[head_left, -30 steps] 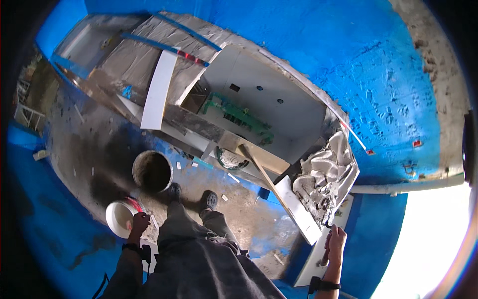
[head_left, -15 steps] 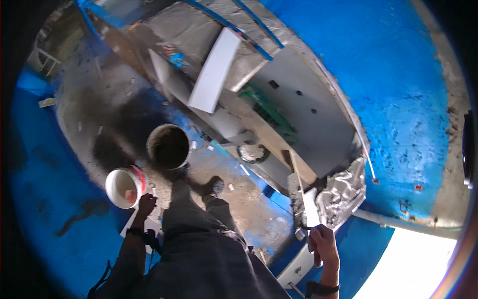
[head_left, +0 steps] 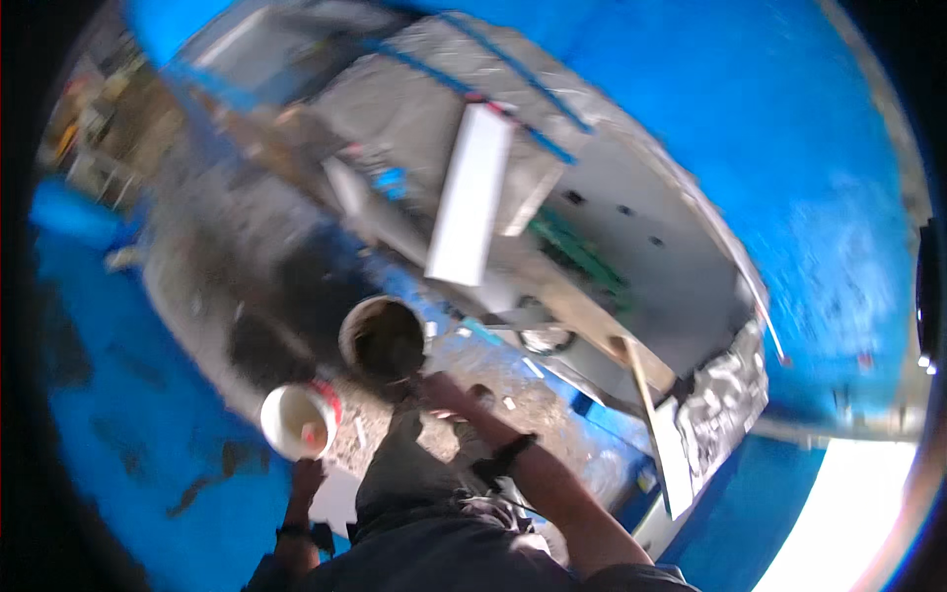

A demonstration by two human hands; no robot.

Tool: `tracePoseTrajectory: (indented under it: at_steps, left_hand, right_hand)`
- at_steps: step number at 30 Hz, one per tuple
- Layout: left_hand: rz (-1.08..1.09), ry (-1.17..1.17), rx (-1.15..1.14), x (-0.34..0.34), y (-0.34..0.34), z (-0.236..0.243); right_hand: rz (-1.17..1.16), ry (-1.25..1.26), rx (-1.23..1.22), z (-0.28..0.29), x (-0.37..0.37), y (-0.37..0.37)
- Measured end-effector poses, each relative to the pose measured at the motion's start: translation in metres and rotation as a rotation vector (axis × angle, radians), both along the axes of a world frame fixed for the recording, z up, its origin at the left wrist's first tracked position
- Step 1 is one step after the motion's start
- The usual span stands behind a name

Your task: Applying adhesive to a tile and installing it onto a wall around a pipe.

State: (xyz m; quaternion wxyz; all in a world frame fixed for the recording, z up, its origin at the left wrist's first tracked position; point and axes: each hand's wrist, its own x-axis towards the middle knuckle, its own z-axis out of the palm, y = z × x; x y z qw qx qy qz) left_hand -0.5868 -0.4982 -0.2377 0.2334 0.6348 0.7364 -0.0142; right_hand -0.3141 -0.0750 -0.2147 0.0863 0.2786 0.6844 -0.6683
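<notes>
My right hand (head_left: 443,396) reaches across to the rim of the dark round bucket (head_left: 381,340), its fingers closed round something blurred, possibly a tool handle, that I cannot make out. My left hand (head_left: 307,478) is low beside the white bucket (head_left: 286,422), which has a red mark and a small pinkish thing inside; its fingers are smeared by motion. A wooden batten (head_left: 639,380) leans over a white board (head_left: 674,464) beside lumpy grey mortar (head_left: 718,405) on the tub's edge.
A tiled tub (head_left: 681,276) with a green fitting (head_left: 582,261) is built against blue walls (head_left: 799,158). A white panel (head_left: 468,192) lies across its grey ledge (head_left: 375,109), near blue strips. Debris covers the floor (head_left: 217,276); a bright opening is at lower right.
My right hand has swung left from the mortar at the tub's edge to the dark bucket. The view has shifted, so tub and buckets sit farther right in the picture.
</notes>
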Motion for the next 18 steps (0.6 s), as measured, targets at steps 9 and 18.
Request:
tracePoseTrajectory:
  at_steps: [9,18]
  left_hand:
    - [1.086,-0.832,-0.391,-0.013,0.097,0.009]
    - [0.214,-0.866,-0.146,0.111,0.372,0.107]
  right_hand:
    - [-0.246,-0.746,0.282,0.113,0.153,-0.033]
    - [-1.297,-1.045,0.304,0.16,0.369,-0.177]
